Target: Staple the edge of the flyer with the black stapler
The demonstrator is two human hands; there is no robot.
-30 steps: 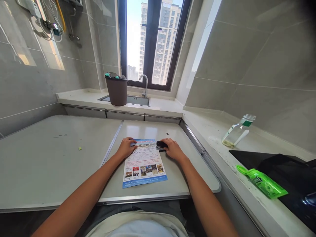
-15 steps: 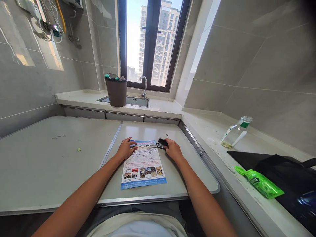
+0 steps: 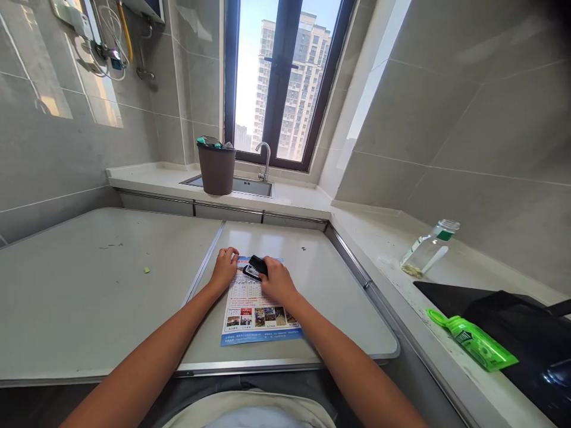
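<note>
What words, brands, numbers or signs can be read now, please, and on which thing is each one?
None is clear enough to quote.
Printed flyer: heading partly covered; body lines and blue footer too small to read.
Green squeeze pouch: dark emblem, too blurred.
Glass bottle: label too small.
Black stapler: pale marks; I cannot tell if they are text.

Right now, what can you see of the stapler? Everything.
Stapler: black, glossy, looks plastic, with a pale or silvery strip along the lower arm. The upper and lower arms stand apart at the front, which points left and away. The right hand grips its rear, hiding that end. It sits over the flyer's upper part; whether it touches the paper, can't tell.
</note>
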